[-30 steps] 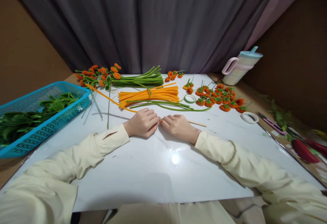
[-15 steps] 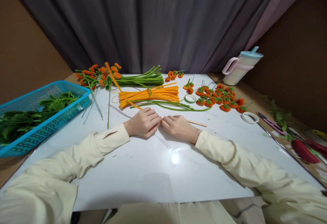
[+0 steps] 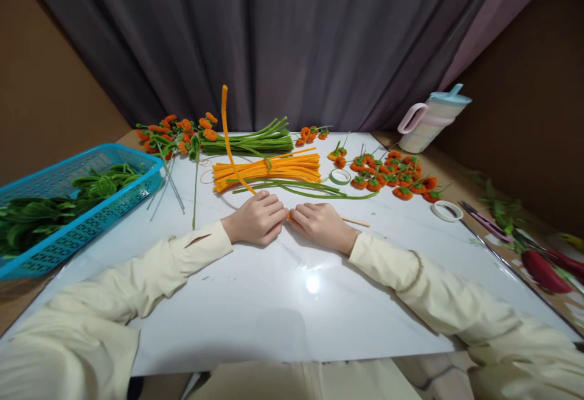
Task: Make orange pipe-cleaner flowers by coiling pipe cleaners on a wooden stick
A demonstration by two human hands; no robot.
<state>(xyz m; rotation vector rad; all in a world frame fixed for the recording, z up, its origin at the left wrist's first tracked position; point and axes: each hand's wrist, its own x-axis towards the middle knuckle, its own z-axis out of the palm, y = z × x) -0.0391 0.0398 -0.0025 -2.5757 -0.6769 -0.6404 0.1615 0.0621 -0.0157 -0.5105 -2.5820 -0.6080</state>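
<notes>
- From over here I see the left hand point(image 3: 259, 220) just below the centre of the frame, its fingers curled and pinching an orange stem point(image 3: 228, 141) whose free length rises in a bend toward the upper middle.
- The right hand point(image 3: 319, 226) is just beside it, fingers folded in over a thin wooden stick point(image 3: 357, 222) that pokes out to the right; a bit of orange shows where the fingertips meet. Exactly how those fingers grip is hidden.
- Right behind the hands lie loose green stems point(image 3: 310, 189) and an orange bundle point(image 3: 274, 170), with a green bundle point(image 3: 255, 145) above.
- A green tape roll point(image 3: 340, 182) sits right of the orange bundle, near a cluster of orange flowers point(image 3: 404, 178).
- Over on the left, a blue basket point(image 3: 97, 220) holds green leaves point(image 3: 103, 185).
</notes>
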